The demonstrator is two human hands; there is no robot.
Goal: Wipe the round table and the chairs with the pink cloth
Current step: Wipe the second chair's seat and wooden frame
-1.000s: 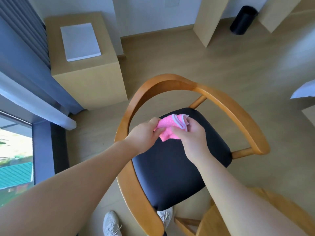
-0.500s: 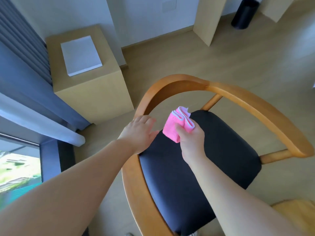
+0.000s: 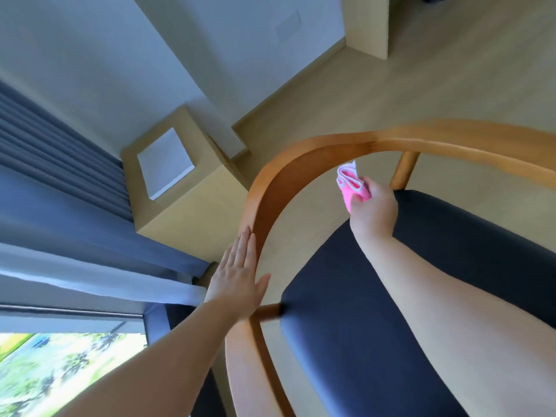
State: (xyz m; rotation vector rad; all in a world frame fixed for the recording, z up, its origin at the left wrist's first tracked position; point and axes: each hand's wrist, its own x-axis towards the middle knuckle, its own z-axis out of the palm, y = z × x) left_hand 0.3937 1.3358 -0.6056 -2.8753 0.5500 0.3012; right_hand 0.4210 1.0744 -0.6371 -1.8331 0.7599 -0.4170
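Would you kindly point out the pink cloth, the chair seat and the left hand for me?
pink cloth [image 3: 350, 183], head view, on the folded middle.
chair seat [image 3: 346, 311], head view, on the dark cushion.
left hand [image 3: 237, 281], head view, on its back.

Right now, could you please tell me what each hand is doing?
Left hand: open, flat, fingers together against the chair's wooden armrest.
Right hand: closed, holding the pink cloth.

Just one view here, a wide-angle head cam looking steeply down and tilted over, sitting close above the curved wooden chair with dark padded seat [image 3: 391, 311]. Both forearms reach in from the bottom edge, with pale wood floor [image 3: 451, 85] behind.
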